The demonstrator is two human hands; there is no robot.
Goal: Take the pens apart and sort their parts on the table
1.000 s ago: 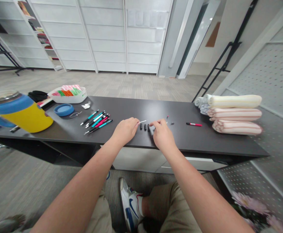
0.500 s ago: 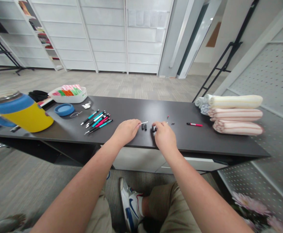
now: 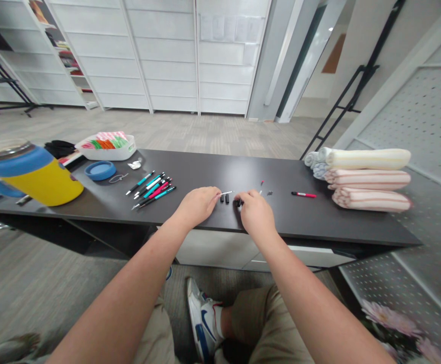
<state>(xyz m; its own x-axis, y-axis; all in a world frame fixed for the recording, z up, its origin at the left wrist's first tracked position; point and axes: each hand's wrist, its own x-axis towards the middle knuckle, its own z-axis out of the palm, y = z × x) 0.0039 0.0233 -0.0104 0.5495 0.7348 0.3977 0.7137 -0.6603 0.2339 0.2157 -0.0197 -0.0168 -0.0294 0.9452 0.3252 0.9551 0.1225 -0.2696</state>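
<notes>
My left hand [image 3: 196, 206] rests on the dark table [image 3: 205, 174], its fingers pinched on a thin white pen refill [image 3: 227, 193] that points right. My right hand [image 3: 255, 212] lies just beside it, fingers closed on a small black pen piece [image 3: 239, 203]. Two more short black pieces [image 3: 225, 199] lie on the table between my hands. A tiny red-tipped part [image 3: 261, 183] and a small dark bit [image 3: 269, 192] sit just beyond my right hand. A red and black pen [image 3: 302, 194] lies further right.
A bunch of teal, pink and black pens [image 3: 152, 189] lies to the left. A yellow jug with a blue lid [image 3: 31, 173], a blue round lid [image 3: 99, 170] and a white tray [image 3: 106, 146] stand at the far left. Rolled striped towels [image 3: 368, 178] are stacked at the right end.
My right hand came down onto the rightmost black piece and closed on it. My left hand slid slightly right with the white refill.
</notes>
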